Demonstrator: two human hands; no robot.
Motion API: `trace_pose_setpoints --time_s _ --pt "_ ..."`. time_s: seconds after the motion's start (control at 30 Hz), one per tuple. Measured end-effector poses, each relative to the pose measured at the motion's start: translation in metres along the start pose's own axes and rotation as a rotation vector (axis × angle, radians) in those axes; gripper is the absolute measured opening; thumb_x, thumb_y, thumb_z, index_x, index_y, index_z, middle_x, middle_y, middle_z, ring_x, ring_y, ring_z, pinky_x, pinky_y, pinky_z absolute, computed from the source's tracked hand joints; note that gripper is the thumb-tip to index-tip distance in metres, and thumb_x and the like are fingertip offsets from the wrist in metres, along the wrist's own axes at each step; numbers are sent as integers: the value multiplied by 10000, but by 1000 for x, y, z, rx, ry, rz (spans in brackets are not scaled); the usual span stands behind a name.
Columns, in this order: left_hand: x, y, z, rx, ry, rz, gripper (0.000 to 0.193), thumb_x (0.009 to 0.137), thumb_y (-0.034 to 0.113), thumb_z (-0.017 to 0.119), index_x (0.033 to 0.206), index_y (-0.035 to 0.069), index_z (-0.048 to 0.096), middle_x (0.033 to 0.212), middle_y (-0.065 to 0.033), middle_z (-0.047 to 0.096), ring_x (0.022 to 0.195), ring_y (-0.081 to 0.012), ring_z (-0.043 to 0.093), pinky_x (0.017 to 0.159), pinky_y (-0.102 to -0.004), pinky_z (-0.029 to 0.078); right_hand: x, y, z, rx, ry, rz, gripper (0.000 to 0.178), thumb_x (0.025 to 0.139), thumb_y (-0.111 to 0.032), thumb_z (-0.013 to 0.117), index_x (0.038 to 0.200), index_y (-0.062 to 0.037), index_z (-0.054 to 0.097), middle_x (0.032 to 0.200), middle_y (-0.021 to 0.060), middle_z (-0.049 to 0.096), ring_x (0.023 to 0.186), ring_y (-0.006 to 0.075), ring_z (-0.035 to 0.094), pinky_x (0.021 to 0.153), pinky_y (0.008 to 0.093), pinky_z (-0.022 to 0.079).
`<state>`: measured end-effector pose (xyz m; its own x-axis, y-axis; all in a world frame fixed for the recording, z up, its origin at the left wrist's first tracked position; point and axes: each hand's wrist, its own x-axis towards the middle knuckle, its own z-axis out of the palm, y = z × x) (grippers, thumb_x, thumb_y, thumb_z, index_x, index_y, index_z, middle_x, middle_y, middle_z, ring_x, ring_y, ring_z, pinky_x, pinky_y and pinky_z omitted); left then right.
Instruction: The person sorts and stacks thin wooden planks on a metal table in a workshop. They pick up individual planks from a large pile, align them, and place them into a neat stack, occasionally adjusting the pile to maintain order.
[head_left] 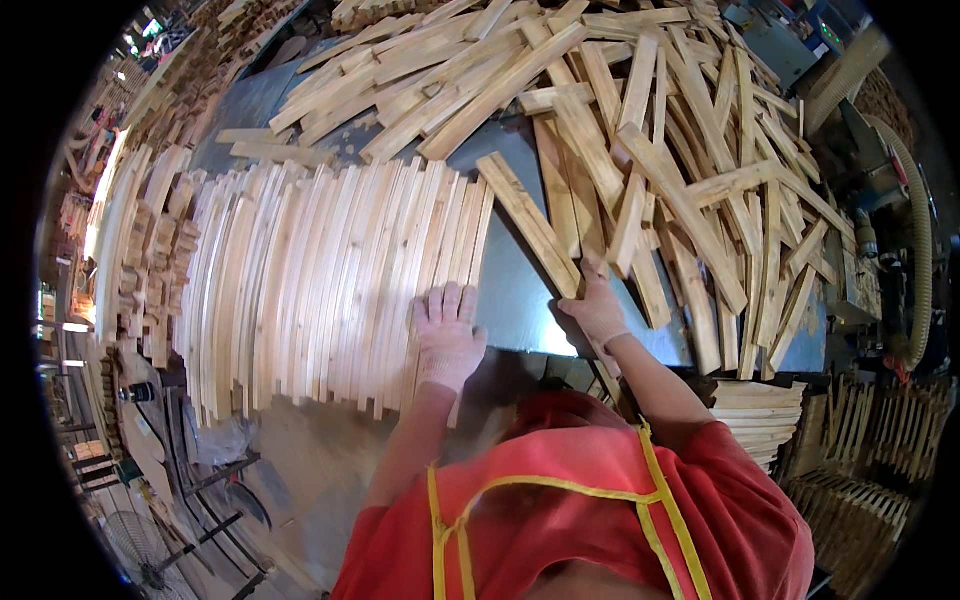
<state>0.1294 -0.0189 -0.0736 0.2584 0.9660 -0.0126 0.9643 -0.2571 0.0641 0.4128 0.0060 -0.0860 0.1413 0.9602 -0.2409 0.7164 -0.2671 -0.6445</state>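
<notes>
My left hand (449,335), in a pale glove, lies flat with its fingers stretched out on the right end of a row of wooden slats (330,270). These slats stand close together side by side, their ends uneven at the near side. My right hand (597,312), also gloved, is closed around a wooden slat (612,388) at the table's near edge. That slat reaches back toward the loose pile; the hand hides part of it. Just left of my right fingers, a single slat (528,222) lies slanted on the table, its near end by my thumb.
A blue-grey metal table (515,310) bears a tangled pile of loose slats (690,190) at the right and back. More wood is stacked at the left (150,260) and the lower right (760,415). A ribbed hose (918,240) hangs at far right; a fan (140,550) stands lower left.
</notes>
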Motion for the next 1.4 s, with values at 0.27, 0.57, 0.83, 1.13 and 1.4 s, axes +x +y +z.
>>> trace_pose_setpoints --time_s 0.27,0.57,0.83,1.13,1.4 --pt "2 0 3 15 -11 -4 785 872 417 720 1571 160 470 1590 -95 435 1514 -340 324 1286 -560 177 -26 -10 34 670 -141 197 583 892 -83 696 1461 -41 573 1002 141 747 899 253 725 831 386 588" --pt "-16 26 -18 -372 57 -163 630 913 355 731 1457 69 592 1442 -174 575 1326 -410 541 1151 -493 433 -45 -44 80 709 -308 329 484 936 -259 744 1355 -37 648 1136 225 755 1052 369 724 970 414 543" --pt "-95 73 -12 -1362 173 -418 806 949 322 716 1605 -13 387 1513 -285 523 1392 -435 514 1169 -504 422 126 -139 -156 54 396 -668 222 1020 -186 575 1136 -35 691 1270 229 683 1150 321 675 957 461 542" --pt "-66 75 -28 -500 103 -144 770 874 338 767 1530 28 510 1518 -235 544 1368 -420 540 1154 -511 434 119 43 -190 -224 392 -361 956 838 -387 830 1607 -4 412 1594 286 471 1469 431 472 1233 458 385" --pt "-91 33 -32 -460 15 -105 792 895 415 740 1575 95 492 1566 -189 532 1378 -372 551 1148 -530 404 16 54 -159 -127 141 -166 896 881 -341 787 1634 -66 384 1138 267 720 1054 385 715 918 432 564"
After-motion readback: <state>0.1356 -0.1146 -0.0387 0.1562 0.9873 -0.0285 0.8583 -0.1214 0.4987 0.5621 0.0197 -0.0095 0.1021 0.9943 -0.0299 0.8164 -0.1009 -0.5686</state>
